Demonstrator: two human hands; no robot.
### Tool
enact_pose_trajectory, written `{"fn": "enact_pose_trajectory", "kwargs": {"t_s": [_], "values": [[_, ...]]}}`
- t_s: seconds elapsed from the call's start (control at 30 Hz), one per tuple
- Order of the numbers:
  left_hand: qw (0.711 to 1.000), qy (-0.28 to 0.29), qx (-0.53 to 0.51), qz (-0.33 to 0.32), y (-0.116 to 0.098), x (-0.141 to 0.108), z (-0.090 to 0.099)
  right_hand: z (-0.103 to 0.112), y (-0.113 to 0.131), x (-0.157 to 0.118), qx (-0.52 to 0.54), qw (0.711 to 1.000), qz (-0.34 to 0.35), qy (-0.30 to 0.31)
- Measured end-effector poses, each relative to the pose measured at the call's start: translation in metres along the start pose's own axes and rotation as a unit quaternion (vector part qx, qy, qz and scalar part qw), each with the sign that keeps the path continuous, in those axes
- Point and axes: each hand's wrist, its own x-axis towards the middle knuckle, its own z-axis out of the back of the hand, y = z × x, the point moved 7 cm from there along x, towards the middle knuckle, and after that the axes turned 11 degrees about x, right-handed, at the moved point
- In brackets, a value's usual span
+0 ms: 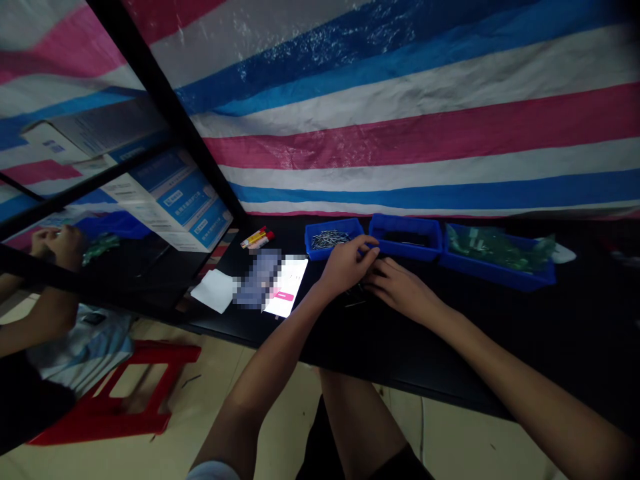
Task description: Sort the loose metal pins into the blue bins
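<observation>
My left hand [349, 264] is in front of the blue bins, its thumb and fingers curled together in a pinch. Whatever is between those fingertips is too small and dark to make out. My right hand [404, 288] comes in from the right, fingers bent and close together, nearly meeting the left; its fingertips are partly hidden. Below the two hands, a few thin dark pieces [356, 304] lie on the black table [450, 347]. Just behind my left hand is a blue bin [313, 254] of thin silvery metal pieces [330, 238]. The middle blue bin [407, 252] holds dark contents.
On the right, a third blue bin [530, 279] holds green plastic bags [500, 248]. Left of my hands lie a lit phone [293, 283], white paper [215, 291] and small red-yellow tubes [257, 239]. Past a black frame post, another person's hands [63, 243] work above a red stool [160, 387].
</observation>
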Motion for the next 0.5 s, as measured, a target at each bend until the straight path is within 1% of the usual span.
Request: {"fn": "enact_pose_trajectory", "kwargs": {"t_s": [0.23,0.5], "values": [[1.000,0.006,0.006,0.003,0.0007,0.0003,-0.0014,-0.0033,-0.0004,0.0032,-0.001,1.000,-0.005,0.004],[1.000,-0.001,0.011,0.002,0.0004,0.0009,0.0011,0.0003,-0.0080,0.0019,-0.011,1.000,-0.018,0.006]]}}
